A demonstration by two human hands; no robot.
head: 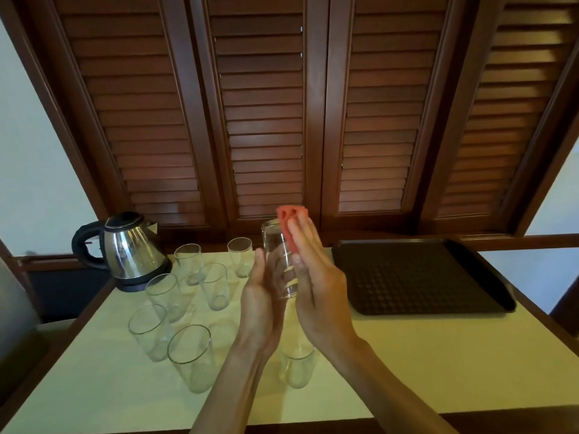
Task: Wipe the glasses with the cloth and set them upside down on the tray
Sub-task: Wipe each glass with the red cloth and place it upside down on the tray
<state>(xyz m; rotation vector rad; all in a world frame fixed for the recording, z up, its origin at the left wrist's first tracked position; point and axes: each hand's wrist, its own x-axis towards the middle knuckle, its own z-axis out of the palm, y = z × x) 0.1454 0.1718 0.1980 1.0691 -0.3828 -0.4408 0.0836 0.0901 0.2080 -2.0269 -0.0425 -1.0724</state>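
Nearest, spare glasses (191, 355) wait upright on the surface (438, 355). Left hand (261, 303) cradles the lifted glass (279, 261) steady while right hand (316, 286) presses the red cloth (289, 225) flat against it, wiping. Beyond, the tray (416, 277) sits ready.

Pale yellow-green table (407, 364) with a dark wooden edge. At the back left, a steel kettle (131, 250) on its black base. Just right of it, a loose cluster of clear glasses (191, 358), all upright, mouths up, spread from the back toward the near edge. At the back right, a black textured tray (419, 277), well apart from the glasses.
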